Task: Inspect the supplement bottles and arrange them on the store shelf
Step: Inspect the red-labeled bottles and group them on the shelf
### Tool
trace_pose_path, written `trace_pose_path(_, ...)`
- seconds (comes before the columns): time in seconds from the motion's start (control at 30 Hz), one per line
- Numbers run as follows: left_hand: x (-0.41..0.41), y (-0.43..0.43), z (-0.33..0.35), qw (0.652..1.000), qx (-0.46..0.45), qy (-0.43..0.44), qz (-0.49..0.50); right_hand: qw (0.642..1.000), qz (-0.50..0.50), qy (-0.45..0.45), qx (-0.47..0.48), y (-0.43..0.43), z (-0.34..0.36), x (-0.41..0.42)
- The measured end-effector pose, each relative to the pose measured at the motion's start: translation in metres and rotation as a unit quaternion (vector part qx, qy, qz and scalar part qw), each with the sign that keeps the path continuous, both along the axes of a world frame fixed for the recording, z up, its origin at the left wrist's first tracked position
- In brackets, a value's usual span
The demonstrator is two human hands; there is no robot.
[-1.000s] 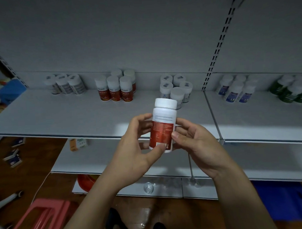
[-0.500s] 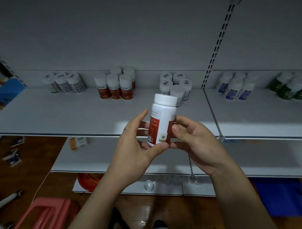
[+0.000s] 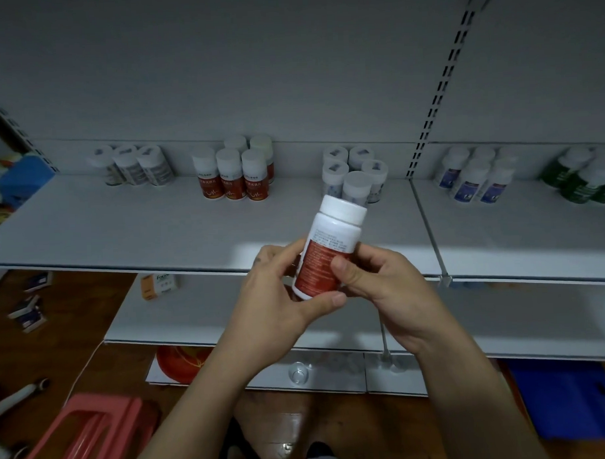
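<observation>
A white supplement bottle with a red label [image 3: 329, 249] is held up in front of the shelf [image 3: 123, 232], tilted with its cap toward the upper right. My left hand [image 3: 279, 298] grips it from the left, thumb under its base. My right hand [image 3: 385, 281] holds it from the right, thumb pressed on the label. On the shelf behind stand a group of matching red-label bottles [image 3: 235, 175], three grey-label bottles [image 3: 134, 166], several white bottles [image 3: 355, 174], blue-label bottles [image 3: 474, 178] and green bottles [image 3: 582, 178].
A lower shelf [image 3: 201, 318] carries an orange-and-white box [image 3: 159, 286]. On the wooden floor lie a pink stool [image 3: 92, 432], small boxes [image 3: 28, 311], a red round item [image 3: 180, 364] and a blue sheet [image 3: 567, 398]. A slotted upright [image 3: 437, 97] divides the shelving.
The bottle has been turned in my hands, so the red text side of the label faces me again, and it leans more to the right. Both hands stay around it.
</observation>
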State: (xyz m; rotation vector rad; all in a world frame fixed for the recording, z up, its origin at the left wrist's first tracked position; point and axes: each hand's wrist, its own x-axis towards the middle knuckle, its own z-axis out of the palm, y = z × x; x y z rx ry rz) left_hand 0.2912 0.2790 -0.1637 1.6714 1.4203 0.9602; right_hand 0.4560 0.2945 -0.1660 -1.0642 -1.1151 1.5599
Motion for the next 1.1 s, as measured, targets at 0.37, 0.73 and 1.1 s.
trace_pose_path(0.37,0.003,0.000,-0.004,0.985,-0.093,-0.132,-0.067,0.999,-0.030,0.036,-0.026,0.004,-0.003,0.013)
trace_pose_path(0.73,0.001,0.005,-0.012,0.995,-0.071,-0.055,-0.051,0.999,-0.028,-0.007,-0.024,0.006,-0.003,0.014)
trace_pose_path(1.1,0.000,0.007,-0.010,0.989,-0.090,-0.115,-0.036,0.998,-0.046,-0.013,-0.029,0.010,-0.005,0.016)
